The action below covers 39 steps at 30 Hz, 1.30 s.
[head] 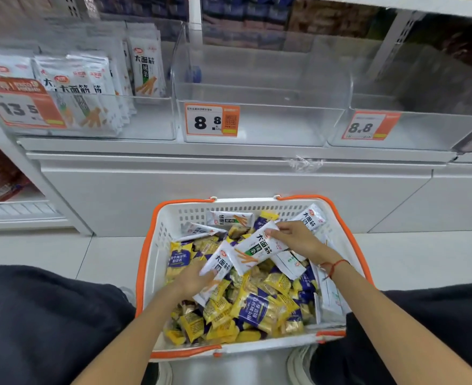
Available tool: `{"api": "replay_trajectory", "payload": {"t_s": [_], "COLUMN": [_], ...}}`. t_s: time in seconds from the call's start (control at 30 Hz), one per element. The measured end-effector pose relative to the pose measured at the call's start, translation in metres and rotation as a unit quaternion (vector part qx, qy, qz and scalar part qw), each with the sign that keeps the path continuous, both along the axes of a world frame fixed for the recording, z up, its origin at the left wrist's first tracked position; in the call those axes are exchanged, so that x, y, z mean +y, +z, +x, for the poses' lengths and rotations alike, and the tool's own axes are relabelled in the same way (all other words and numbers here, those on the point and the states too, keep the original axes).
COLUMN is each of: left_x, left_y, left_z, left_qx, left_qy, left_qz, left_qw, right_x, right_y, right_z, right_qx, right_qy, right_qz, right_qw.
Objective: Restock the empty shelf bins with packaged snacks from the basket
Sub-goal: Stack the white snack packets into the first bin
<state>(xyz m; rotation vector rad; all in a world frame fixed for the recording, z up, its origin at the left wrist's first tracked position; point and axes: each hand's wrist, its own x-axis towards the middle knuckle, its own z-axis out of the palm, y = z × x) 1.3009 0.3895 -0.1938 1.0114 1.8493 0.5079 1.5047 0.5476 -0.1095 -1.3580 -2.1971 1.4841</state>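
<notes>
A retail shop, most likely a snack aisle of a supermarket, is indicated. Clear acrylic shelf bins are lined up on a white metal shelf, and orange-and-white price tags reading 8.8 and 13.5 are fixed to their fronts. Identical white snack packets are stocked in one bin, and a white plastic shopping basket with orange rim is set on the pale tiled floor.

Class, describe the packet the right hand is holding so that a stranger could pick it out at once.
Find the basket below the shelf. Near its middle, the right hand grips a white packet, topmost in the pile. Its neighbours are mostly small yellow-and-purple packs.
</notes>
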Motion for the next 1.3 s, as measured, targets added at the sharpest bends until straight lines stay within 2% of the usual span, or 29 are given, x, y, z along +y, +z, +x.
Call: {"api": "replay_trajectory", "payload": {"t_s": [0.13, 0.23, 0.33, 0.43, 0.57, 0.67, 0.73, 0.8, 0.83, 0.87, 0.93, 1.0, 1.1, 1.17, 1.23, 1.27, 1.3], "left_x": [0.017, 0.033, 0.04, 0.044, 0.045, 0.043, 0.042, 0.041, 0.04, 0.04, 0.041, 0.043, 0.048, 0.05, 0.052, 0.053, 0.054], "left_y": [0.029, 0.043, 0.051, 0.054, 0.044, 0.035, 0.031, 0.025, 0.02, 0.017, 0.009, 0.007, 0.006, 0.008, 0.01, 0.012, 0.014], "left_z": [0.003, 0.011, 0.025, 0.035, 0.041, 0.041, 0.037, 0.031, 0.028, 0.025, 0.023, 0.021, 0.019, 0.02, 0.019, 0.018, 0.017], "left_qx": [-0.104, -0.144, -0.179, -0.213, -0.213, -0.211, -0.213, -0.223, -0.227, -0.234, -0.246, -0.26, -0.281, -0.286, -0.273, -0.26, -0.247], "left_qy": [0.055, 0.022, -0.001, 0.027, -0.006, -0.026, 0.001, 0.057, 0.095, 0.132, 0.206, 0.257, 0.304, 0.321, 0.327, 0.325, 0.322], "left_qz": [0.054, 0.035, -0.013, -0.005, -0.005, 0.004, 0.01, 0.01, 0.006, 0.004, -0.01, -0.011, 0.005, 0.016, 0.029, 0.033, 0.041], "left_qw": [0.992, 0.989, 0.984, 0.977, 0.977, 0.977, 0.977, 0.973, 0.969, 0.963, 0.947, 0.931, 0.91, 0.903, 0.904, 0.908, 0.913], "right_x": [0.0, -0.009, -0.011, -0.008, -0.013, -0.012, -0.01, 0.0, 0.008, 0.013, 0.01, -0.003, -0.011, -0.005, 0.001, 0.003, 0.002], "right_y": [0.001, -0.001, -0.01, -0.019, -0.021, -0.027, -0.03, -0.037, -0.044, -0.051, -0.065, -0.076, -0.078, -0.07, -0.058, -0.054, -0.048], "right_z": [-0.004, -0.014, -0.022, -0.022, -0.022, -0.03, -0.032, -0.022, -0.012, -0.001, 0.014, 0.017, 0.01, 0.006, 0.005, 0.005, 0.005], "right_qx": [-0.035, -0.01, 0.045, 0.055, 0.027, 0.008, 0.021, 0.004, -0.054, -0.148, -0.329, -0.401, -0.382, -0.349, -0.283, -0.22, -0.132], "right_qy": [0.099, 0.092, 0.012, -0.052, -0.05, -0.015, -0.042, -0.116, -0.125, -0.094, 0.025, 0.083, 0.082, 0.066, 0.077, 0.075, 0.025], "right_qz": [-0.039, -0.053, 0.05, 0.154, 0.241, 0.261, 0.226, 0.165, 0.139, 0.109, 0.047, 0.056, 0.124, 0.098, 0.015, -0.064, -0.171], "right_qw": [0.994, 0.994, 0.998, 0.985, 0.969, 0.965, 0.973, 0.979, 0.981, 0.979, 0.943, 0.911, 0.912, 0.93, 0.956, 0.971, 0.976]}}
